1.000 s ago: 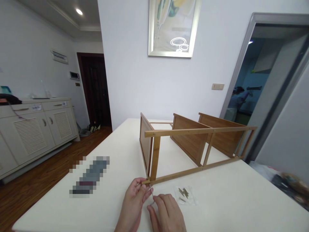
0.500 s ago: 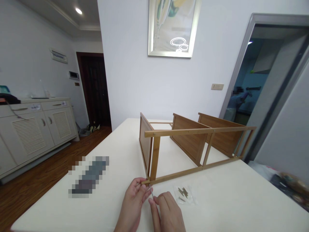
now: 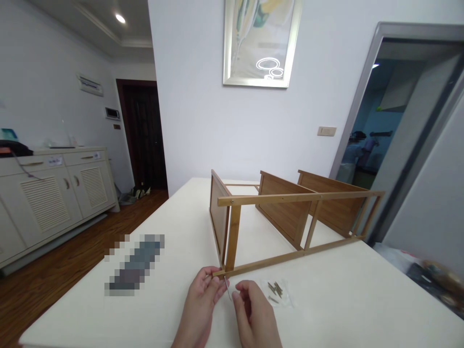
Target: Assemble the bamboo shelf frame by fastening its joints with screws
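A wooden shelf rack lies on its side, its panels standing upright. My left hand is closed around the near left end of its lower rail, thumb in front and fingers partly hidden behind. A thin metal hex key has its upper end at the rail's joint and slants down toward my right. Just right of the key's lower end is my right hand, thumb and forefinger curved and apart, apparently off the key. Several brass-coloured screws lie on a clear plastic bag beside my right hand.
The rack rests on a white table. A pixelated dark object lies at the table's left. Behind stands a wall with a framed picture. A white cabinet is at the left, and a person is beyond the right doorway.
My right hand's thumb and forefinger have come away from the hex key and spread apart, moving slightly right. My left hand and the rack stay in place.
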Tool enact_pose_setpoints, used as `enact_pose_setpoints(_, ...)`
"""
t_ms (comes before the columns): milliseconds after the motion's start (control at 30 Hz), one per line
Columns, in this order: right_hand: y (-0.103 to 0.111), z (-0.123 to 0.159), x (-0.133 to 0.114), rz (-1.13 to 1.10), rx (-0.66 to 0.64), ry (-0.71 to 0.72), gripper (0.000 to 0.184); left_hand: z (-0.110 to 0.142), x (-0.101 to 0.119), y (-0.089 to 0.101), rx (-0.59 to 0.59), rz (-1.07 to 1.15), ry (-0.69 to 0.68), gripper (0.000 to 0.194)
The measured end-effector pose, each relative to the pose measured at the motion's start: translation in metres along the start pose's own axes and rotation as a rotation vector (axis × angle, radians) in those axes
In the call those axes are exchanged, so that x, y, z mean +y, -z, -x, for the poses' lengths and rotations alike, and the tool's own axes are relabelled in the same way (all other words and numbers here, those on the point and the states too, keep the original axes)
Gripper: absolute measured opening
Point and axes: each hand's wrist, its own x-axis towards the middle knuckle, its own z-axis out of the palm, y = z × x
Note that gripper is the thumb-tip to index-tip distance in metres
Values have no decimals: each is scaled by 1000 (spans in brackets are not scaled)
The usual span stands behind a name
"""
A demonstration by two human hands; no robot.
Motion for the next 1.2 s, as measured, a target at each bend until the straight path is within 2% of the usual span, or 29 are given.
enact_pose_setpoints(100, -1, 4, 4, 115, 99, 179, 9, 0, -1, 0, 2, 5, -2, 39)
enact_pose_setpoints(200, 0, 3, 6, 240, 86, 312, 9, -2, -2, 1, 1, 12, -8, 37)
enact_pose_setpoints(300, 1, 1, 6, 337, 95, 368, 7, -3, -3, 1, 7, 6, -3, 37)
enact_pose_setpoints(733, 4, 2, 4, 538, 105, 478, 9, -4, -5, 2, 11, 4, 12, 42)
enact_pose_setpoints(1200, 6, 1, 5, 568, 98, 496, 13, -2, -4, 1, -9, -23, 5, 45)
